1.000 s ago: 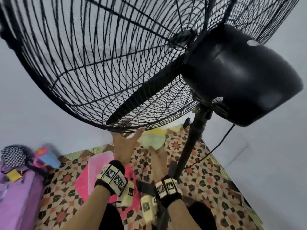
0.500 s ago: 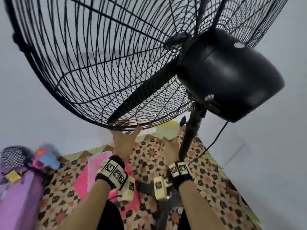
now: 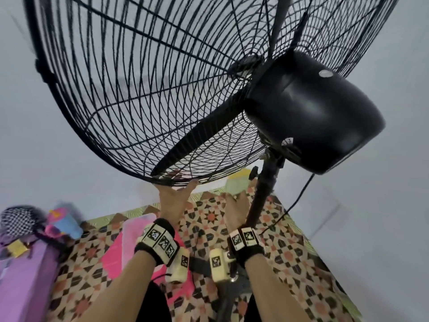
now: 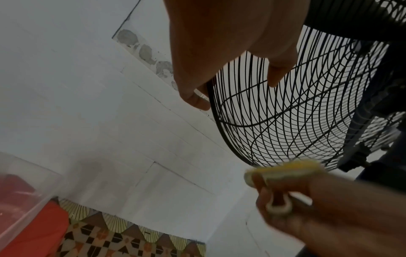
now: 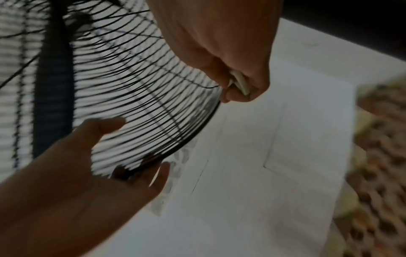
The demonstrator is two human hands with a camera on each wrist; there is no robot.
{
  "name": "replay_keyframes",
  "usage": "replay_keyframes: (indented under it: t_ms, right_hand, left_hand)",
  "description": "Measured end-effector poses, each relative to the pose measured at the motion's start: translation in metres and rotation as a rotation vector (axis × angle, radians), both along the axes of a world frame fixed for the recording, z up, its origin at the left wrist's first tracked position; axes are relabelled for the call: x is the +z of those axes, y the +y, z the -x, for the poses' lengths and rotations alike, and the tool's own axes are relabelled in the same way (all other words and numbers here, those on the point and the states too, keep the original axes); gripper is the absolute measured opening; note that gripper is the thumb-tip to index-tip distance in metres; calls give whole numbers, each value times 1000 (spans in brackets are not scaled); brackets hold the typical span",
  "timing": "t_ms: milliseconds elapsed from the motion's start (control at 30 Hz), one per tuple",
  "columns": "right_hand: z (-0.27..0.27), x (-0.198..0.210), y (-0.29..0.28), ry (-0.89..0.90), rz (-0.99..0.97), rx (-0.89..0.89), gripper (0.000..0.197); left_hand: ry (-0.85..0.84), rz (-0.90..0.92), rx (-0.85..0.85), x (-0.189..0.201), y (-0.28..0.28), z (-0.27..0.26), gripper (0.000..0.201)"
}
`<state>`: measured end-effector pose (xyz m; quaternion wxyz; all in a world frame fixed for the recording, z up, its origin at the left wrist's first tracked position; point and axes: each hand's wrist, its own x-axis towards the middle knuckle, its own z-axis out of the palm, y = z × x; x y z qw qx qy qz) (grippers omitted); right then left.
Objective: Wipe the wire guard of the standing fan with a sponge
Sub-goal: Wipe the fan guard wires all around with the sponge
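The fan's black wire guard (image 3: 144, 94) fills the upper head view, with the motor housing (image 3: 313, 112) to its right. My left hand (image 3: 178, 189) reaches up to the guard's bottom rim. The rim lies between its thumb and straight fingers (image 5: 162, 172). My right hand (image 3: 235, 203) grips a yellow-green sponge (image 3: 236, 185) just below the rim, beside the fan pole (image 3: 264, 194). In the left wrist view the sponge (image 4: 285, 169) sits at the guard's (image 4: 285, 121) lower edge. In the right wrist view the sponge (image 5: 240, 83) is squeezed in the fist against the outer wires (image 5: 136, 87).
A black power cord (image 3: 294, 205) hangs from the motor to the floor on the right. Below lie a patterned floor mat (image 3: 290, 263) and a pink mat (image 3: 130, 242). Purple bedding and toys (image 3: 23, 275) sit left, and a clear plastic bin (image 4: 28, 191) too. White walls stand behind.
My right hand has carried the sponge to the right along the lower rim, toward the pole. The left hand stays at the bottom rim. The view has shifted a little.
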<state>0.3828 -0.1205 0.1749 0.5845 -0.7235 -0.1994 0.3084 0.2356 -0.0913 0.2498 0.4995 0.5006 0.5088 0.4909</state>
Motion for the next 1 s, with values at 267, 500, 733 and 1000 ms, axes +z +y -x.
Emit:
replay_keyframes:
  t_ms: [267, 500, 733, 1000]
  right_hand:
    - [25, 20, -49, -156, 43, 259, 20]
    - [15, 36, -34, -260, 14, 163, 39]
    - [-2, 28, -43, -238, -24, 52, 33]
    - [23, 34, -69, -318, -82, 395, 47]
  left_hand:
    - [23, -48, 32, -14, 11, 3, 120]
    - [6, -35, 39, -18, 14, 3, 121]
    - [-13, -42, 34, -25, 19, 2, 124]
    - [-21, -37, 50, -26, 24, 0, 122]
